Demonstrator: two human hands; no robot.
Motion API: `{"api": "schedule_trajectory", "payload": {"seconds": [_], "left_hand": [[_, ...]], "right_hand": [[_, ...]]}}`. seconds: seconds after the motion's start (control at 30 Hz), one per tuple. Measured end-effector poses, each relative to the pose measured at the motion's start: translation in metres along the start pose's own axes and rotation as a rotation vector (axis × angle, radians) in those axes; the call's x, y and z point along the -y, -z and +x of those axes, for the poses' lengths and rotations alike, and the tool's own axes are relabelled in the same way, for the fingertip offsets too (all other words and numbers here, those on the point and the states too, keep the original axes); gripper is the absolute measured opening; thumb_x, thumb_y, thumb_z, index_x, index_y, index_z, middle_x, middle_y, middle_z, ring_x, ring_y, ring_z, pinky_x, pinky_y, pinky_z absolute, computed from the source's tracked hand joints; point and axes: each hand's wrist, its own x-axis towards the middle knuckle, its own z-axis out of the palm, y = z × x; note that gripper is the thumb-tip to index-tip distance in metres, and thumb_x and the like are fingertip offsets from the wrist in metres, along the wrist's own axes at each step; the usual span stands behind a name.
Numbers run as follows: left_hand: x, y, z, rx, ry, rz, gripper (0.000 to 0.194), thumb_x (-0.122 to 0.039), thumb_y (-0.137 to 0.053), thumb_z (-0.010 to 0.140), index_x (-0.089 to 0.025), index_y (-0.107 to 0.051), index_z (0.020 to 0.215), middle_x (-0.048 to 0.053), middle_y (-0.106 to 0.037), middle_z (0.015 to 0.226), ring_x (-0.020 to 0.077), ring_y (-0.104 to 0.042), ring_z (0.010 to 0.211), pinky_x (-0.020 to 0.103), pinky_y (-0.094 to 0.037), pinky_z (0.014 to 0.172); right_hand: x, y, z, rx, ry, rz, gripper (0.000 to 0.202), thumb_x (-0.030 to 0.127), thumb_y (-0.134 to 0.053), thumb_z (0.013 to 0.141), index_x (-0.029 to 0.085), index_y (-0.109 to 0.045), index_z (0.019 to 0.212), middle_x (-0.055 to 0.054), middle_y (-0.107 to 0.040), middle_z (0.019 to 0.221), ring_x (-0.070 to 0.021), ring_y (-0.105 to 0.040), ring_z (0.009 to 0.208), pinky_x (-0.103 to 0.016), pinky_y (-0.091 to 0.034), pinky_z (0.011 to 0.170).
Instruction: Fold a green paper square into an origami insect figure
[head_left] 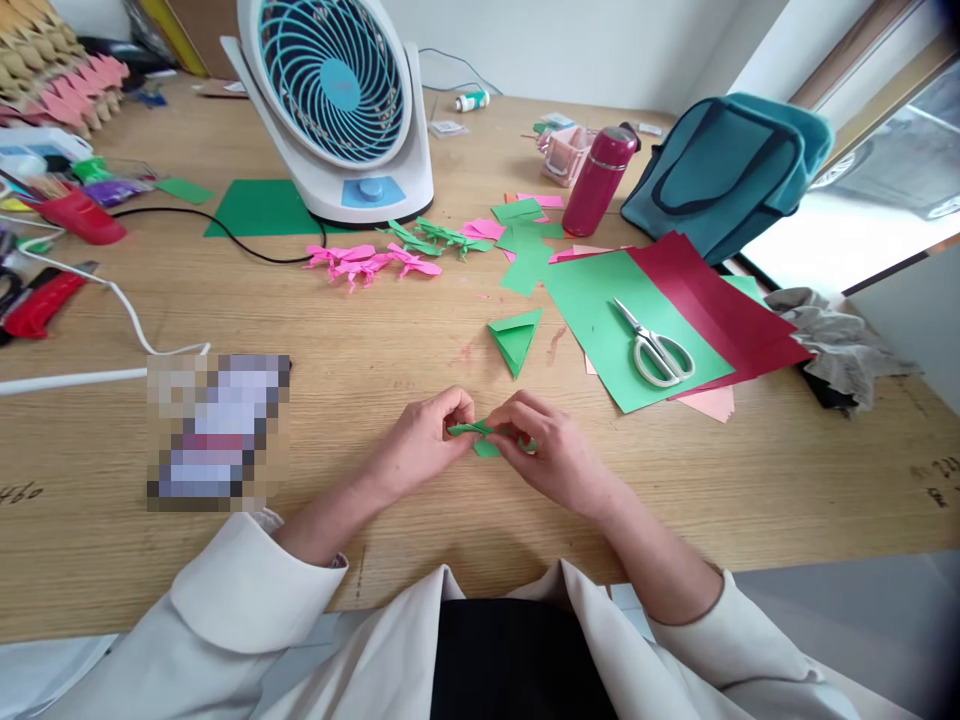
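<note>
A small folded piece of green paper (487, 447) is held between my two hands, low over the middle of the table. My left hand (431, 440) pinches its left end between thumb and fingers. At its right side my right hand (551, 450) grips it, with the fingers covering part of the paper. Just beyond my hands lies a folded green paper triangle (515, 340). Farther back are folded pink paper figures (367, 262) and folded green paper figures (439, 238), beside loose green paper pieces (529, 255).
White-handled scissors (660, 358) lie on green sheets (600, 325) and red sheets (720, 310) at the right. Behind stand a fan (367, 195), a red bottle (600, 180) and a teal bag (724, 180). A blurred phone (221, 430) and a red cutter (49, 300) are left.
</note>
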Motion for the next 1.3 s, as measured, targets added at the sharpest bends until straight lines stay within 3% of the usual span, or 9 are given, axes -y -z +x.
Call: {"api": "schedule_trajectory", "payload": {"seconds": [0.2, 0.33, 0.7, 1.07, 1.3], "left_hand": [[0.001, -0.002, 0.000, 0.018, -0.068, 0.099, 0.014, -0.011, -0.064, 0.082, -0.021, -0.058, 0.091, -0.004, -0.065, 0.085, 0.0131, -0.060, 0.078, 0.025, -0.043, 0.071], [0.003, 0.001, 0.001, 0.019, -0.193, 0.286, 0.012, -0.009, -0.063, 0.084, -0.020, -0.059, 0.083, -0.002, -0.063, 0.085, 0.0165, -0.059, 0.085, 0.028, -0.044, 0.076], [0.009, 0.011, -0.012, 0.004, -0.449, 0.469, 0.015, -0.013, -0.055, 0.097, -0.018, -0.066, 0.088, 0.003, -0.060, 0.088, 0.0177, -0.055, 0.089, 0.030, -0.046, 0.079], [0.015, 0.009, -0.021, -0.021, -0.450, 0.450, 0.012, -0.016, -0.055, 0.099, -0.018, -0.065, 0.093, 0.003, -0.064, 0.088, 0.0171, -0.056, 0.087, 0.032, -0.047, 0.079], [0.012, 0.005, -0.021, -0.075, -0.338, 0.370, 0.014, -0.013, -0.053, 0.098, -0.018, -0.062, 0.089, 0.003, -0.062, 0.086, 0.0166, -0.056, 0.086, 0.032, -0.046, 0.079]], "right_hand": [[-0.008, -0.013, 0.000, 0.088, -0.107, -0.129, 0.011, 0.010, -0.064, 0.090, 0.018, -0.064, 0.098, -0.003, -0.057, 0.092, -0.0133, -0.058, 0.077, -0.025, -0.045, 0.070], [-0.011, -0.016, 0.000, 0.098, -0.125, -0.142, 0.011, 0.008, -0.063, 0.090, 0.018, -0.062, 0.093, -0.002, -0.056, 0.091, -0.0131, -0.057, 0.078, -0.024, -0.042, 0.070], [-0.007, -0.020, 0.000, 0.107, -0.122, -0.204, 0.012, 0.010, -0.059, 0.092, 0.019, -0.062, 0.086, -0.001, -0.056, 0.088, -0.0134, -0.056, 0.076, -0.024, -0.041, 0.070], [-0.005, -0.024, -0.001, 0.124, -0.105, -0.301, 0.014, 0.020, -0.054, 0.099, 0.019, -0.064, 0.090, -0.004, -0.059, 0.090, -0.0158, -0.059, 0.080, -0.027, -0.045, 0.073], [-0.003, -0.026, 0.001, 0.143, -0.130, -0.330, 0.009, 0.020, -0.057, 0.097, 0.019, -0.065, 0.092, -0.005, -0.061, 0.092, -0.0168, -0.060, 0.082, -0.028, -0.046, 0.075]]}}
